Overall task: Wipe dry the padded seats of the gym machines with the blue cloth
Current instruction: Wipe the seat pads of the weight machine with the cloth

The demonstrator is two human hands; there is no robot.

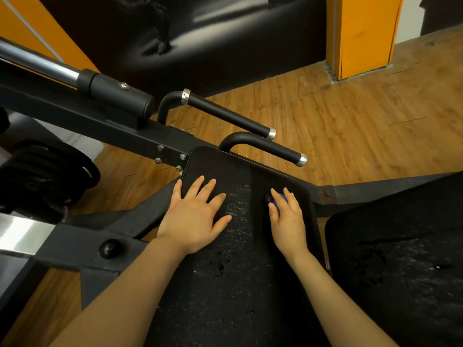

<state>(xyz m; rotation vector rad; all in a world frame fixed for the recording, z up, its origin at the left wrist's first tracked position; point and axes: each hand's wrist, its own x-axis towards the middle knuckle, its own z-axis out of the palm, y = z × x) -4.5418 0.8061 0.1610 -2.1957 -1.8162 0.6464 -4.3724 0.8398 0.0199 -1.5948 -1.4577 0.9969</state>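
A black padded seat point(238, 259) of a gym machine fills the lower middle of the view, with worn spots and a shiny streak down its middle. My left hand point(194, 216) lies flat on its far left part, fingers straight and spread. My right hand point(288, 221) rests near the seat's right edge, over the blue cloth point(278, 202); only a small blue patch shows between the fingers. A second black pad point(400, 266) sits to the right.
Two black handle bars point(265, 146) with chrome ends stick out beyond the seat's far end. A black steel frame point(120, 131) with a chrome bar runs across the left, weight plates point(45, 174) beside it. Wood floor and an orange pillar point(360, 36) lie beyond.
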